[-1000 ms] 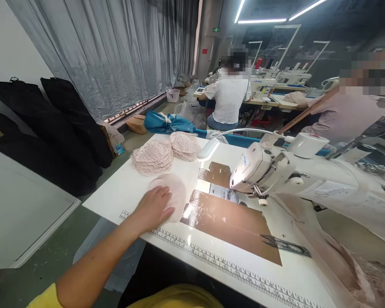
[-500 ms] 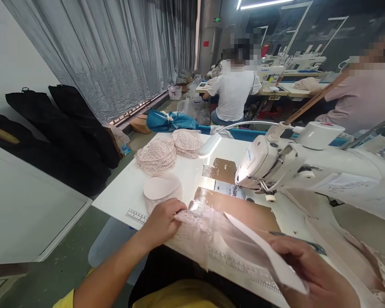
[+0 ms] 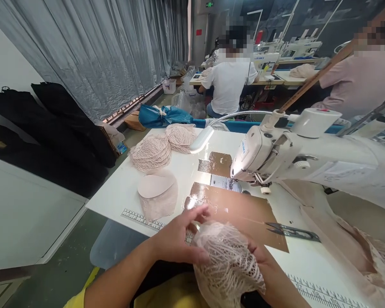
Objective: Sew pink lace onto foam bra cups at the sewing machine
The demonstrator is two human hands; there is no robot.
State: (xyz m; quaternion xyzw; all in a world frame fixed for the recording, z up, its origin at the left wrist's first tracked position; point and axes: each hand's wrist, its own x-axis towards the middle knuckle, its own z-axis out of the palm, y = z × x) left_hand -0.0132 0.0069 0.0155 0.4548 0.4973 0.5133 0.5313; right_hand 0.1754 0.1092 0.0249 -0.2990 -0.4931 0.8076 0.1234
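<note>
A lace-covered bra cup (image 3: 227, 256) is held low in front of me, its curved lace side facing up. My left hand (image 3: 179, 239) curls round its left edge, the thumb lying over the lace and the index finger raised apart from it. My right hand (image 3: 266, 269) grips the right side, with most of its fingers hidden behind the cup. On the table to the left lies a smooth pale cup pad on a sheer fabric piece (image 3: 157, 207). Thread snips (image 3: 293, 232) rest to the right, partly over a brown board (image 3: 237, 211).
A white sewing machine (image 3: 259, 158) stands at the right, its lamp (image 3: 202, 139) bent over the table. Stacks of lace cups (image 3: 150, 152) sit at the back left. Beige fabric (image 3: 333, 239) lies at the right. Two people sit working beyond.
The cup and its sheer lace, earlier stretched between my hands over the table, are now gathered into a rounded shape close to me. Both hands have come together, uncovering the snips.
</note>
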